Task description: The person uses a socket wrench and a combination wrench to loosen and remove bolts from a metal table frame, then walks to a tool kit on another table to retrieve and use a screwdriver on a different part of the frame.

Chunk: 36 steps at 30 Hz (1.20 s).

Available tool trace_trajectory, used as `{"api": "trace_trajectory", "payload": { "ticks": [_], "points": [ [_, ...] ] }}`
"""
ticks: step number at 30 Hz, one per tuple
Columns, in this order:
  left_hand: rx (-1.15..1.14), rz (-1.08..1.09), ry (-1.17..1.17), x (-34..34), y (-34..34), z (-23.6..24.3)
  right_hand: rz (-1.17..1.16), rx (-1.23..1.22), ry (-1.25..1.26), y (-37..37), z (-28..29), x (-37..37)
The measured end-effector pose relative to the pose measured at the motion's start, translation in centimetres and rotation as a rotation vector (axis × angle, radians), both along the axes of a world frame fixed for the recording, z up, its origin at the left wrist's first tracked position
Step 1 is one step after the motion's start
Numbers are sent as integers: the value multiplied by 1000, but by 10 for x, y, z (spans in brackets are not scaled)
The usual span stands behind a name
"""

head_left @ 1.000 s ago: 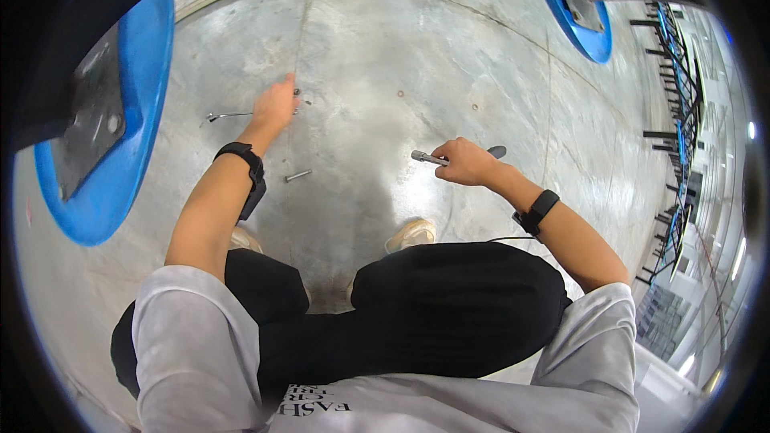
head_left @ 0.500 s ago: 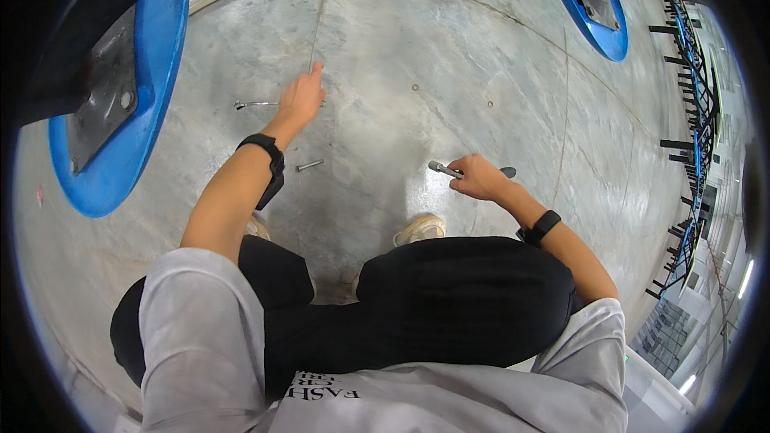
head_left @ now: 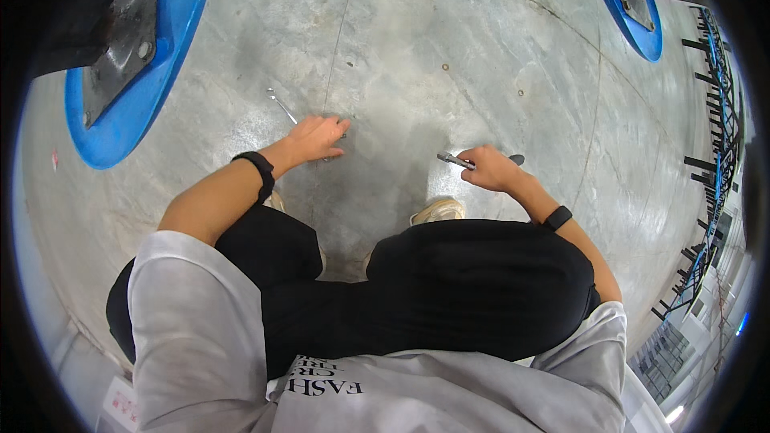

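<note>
My left hand is low over the floor in front of my left shoe. A slim silver wrench runs into its palm, with its far end pointing away to the left. The index finger and thumb are parted, while the other fingers are hidden around the wrench. Just under the fingertips is a small bolt, mostly covered. My right hand is closed round a ratchet wrench, its metal head sticking out to the left and the end of its dark handle showing on the right.
Two small washers lie on the grey concrete floor beyond my hands, and a small dark piece lies left of them. Blue base plates with black metal feet stand far left and far right. Black racks line the right side.
My left hand has drawn back toward me, over the bolt, and the wrench has swung to a slant with it. A small dark piece now shows on the floor. My right hand keeps its hold.
</note>
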<state>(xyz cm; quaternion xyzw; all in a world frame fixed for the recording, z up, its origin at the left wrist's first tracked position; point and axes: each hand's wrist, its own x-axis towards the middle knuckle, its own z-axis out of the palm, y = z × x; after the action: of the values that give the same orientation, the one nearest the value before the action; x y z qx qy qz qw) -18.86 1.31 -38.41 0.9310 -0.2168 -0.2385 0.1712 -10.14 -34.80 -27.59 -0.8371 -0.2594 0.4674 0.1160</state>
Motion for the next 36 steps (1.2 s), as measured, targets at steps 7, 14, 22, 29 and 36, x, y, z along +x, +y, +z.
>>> {"api": "trace_trajectory", "payload": {
  "ticks": [7, 14, 22, 29, 36],
  "points": [
    [126, 6, 50, -2, 10, 5, 14, 91, -25, 2, -4, 12],
    [-128, 304, 50, -19, 25, 23, 79, 94, -14, -1, -16, 24],
    [-380, 504, 1245, 72, -62, 203, -4, 317, -159, 1, 1, 71],
    [-467, -192, 482, 149, -149, 354, -333, 605, -230, -16, 82, 103],
    [-422, 88, 677, 218, -188, 401, -940, 915, -253, -88, 230, 79]
  ]
}}
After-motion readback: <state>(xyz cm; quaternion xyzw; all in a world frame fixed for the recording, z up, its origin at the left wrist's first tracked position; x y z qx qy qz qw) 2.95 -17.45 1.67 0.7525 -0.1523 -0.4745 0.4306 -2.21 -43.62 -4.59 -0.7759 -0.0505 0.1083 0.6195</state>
